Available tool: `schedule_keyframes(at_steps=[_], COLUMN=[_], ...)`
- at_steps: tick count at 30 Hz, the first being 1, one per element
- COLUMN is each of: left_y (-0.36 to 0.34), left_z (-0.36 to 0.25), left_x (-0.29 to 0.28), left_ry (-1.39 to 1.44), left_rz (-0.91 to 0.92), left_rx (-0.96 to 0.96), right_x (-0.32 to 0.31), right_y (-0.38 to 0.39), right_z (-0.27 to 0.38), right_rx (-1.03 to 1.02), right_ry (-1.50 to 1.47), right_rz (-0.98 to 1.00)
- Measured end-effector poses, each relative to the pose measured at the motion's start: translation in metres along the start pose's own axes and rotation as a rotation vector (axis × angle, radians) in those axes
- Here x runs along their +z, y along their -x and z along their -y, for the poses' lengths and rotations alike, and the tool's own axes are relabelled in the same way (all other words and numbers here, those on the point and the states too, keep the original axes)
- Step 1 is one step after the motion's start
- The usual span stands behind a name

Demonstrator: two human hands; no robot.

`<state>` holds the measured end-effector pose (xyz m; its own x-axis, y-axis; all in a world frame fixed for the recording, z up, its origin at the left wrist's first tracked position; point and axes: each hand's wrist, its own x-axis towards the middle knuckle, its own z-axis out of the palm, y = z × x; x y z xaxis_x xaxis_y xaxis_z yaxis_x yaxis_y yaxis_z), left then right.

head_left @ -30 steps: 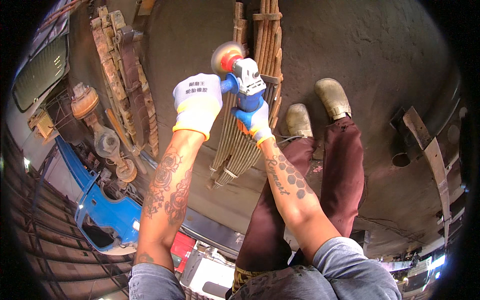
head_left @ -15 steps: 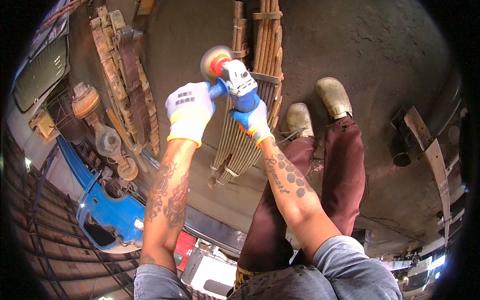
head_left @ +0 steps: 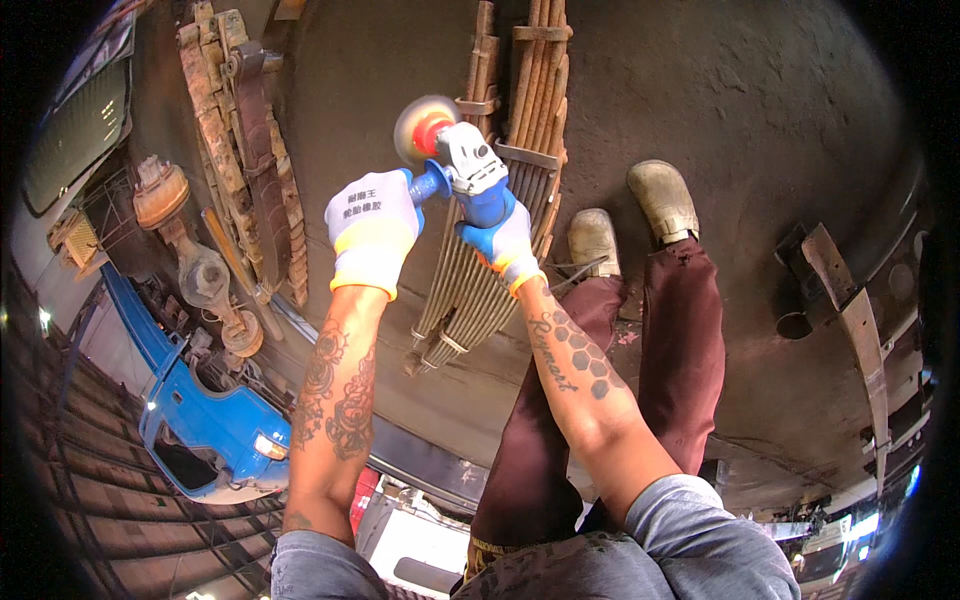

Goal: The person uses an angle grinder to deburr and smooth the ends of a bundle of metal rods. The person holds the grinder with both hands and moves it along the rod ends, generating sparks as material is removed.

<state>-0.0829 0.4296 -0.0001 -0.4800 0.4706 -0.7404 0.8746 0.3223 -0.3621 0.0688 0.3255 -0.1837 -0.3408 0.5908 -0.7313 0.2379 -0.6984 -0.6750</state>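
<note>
Both my gloved hands hold an angle grinder (head_left: 474, 160) with a blue body and a silver head. My left hand (head_left: 370, 222) is wrapped round its blue side handle. The motor body is gripped by my right hand (head_left: 510, 242), lower down and to the right. A round disc (head_left: 408, 132) with a red centre is blurred, as if spinning. Beneath the grinder lies a leaf spring pack (head_left: 490, 300) of long rusty steel leaves with clamps. I cannot tell whether the disc touches the steel.
At the left lie more rusty leaf springs (head_left: 262, 165) and an axle (head_left: 204, 277). A blue truck cab (head_left: 215, 420) stands beyond them. My boots (head_left: 664, 200) are right of the spring pack. A bent steel part (head_left: 862, 330) lies far right.
The grinder and both hands sit slightly further left in the picture. My grip on the tool is the same, and the disc is blurred in both frames.
</note>
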Motion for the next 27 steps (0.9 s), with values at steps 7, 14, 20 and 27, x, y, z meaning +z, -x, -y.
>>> schedule_keyframes(at_steps=[7, 14, 20, 27], left_y=[-0.004, -0.002, 0.018, 0.009], left_z=[-0.014, -0.003, -0.003, -0.029], left_x=[-0.014, 0.005, 0.014, 0.006], left_ry=[0.017, 0.057, -0.062, -0.199], left_rz=[-0.036, -0.012, -0.072, -0.245], left_rx=[0.089, -0.047, -0.111, -0.052], right_x=[-0.008, -0.021, -0.008, -0.01], right_y=[0.002, -0.014, 0.015, -0.003], right_z=[0.015, 0.011, 0.014, 0.0], right_rx=[-0.053, 0.013, -0.066, -0.108], right_ry=[-0.158, 0.01, -0.101, -0.174], right_rz=[0.004, 0.09, 0.138, 0.102])
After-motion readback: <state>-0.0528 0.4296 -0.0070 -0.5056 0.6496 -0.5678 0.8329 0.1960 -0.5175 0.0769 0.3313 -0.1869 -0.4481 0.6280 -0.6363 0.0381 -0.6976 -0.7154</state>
